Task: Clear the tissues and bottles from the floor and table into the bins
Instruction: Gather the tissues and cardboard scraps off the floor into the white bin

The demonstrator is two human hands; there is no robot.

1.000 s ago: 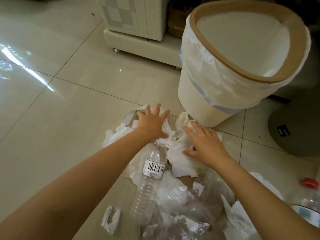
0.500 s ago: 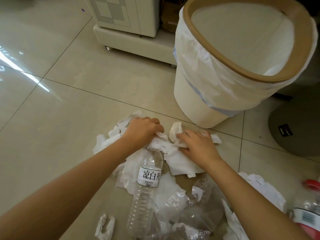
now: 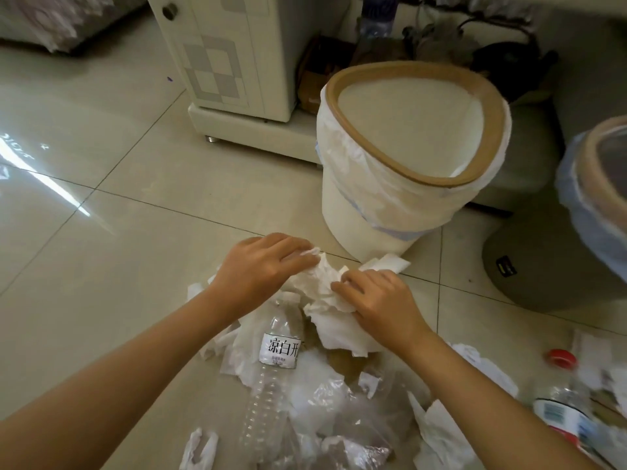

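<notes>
A heap of white tissues (image 3: 322,283) lies on the tiled floor in front of a white bin (image 3: 366,218) with a tan rim and plastic liner. My left hand (image 3: 264,266) and my right hand (image 3: 376,300) both grip the bunched tissues from either side, fingers curled into the paper. A clear plastic bottle (image 3: 271,378) with a white label lies on the tissues just below my hands. A second bottle (image 3: 559,401) with a red cap lies at the right. More tissues (image 3: 444,435) and clear plastic wrap are scattered near the bottom edge.
A second bin (image 3: 597,212) with a bluish liner stands at the right edge. A grey round base (image 3: 543,266) sits between the bins. A white cabinet (image 3: 230,62) stands behind, with dark clutter beside it. Bare tile lies to the left.
Both hands went from spread flat over the tissues to curled round them, drawing the paper together. The view pulled back and up, bringing the second bin into sight.
</notes>
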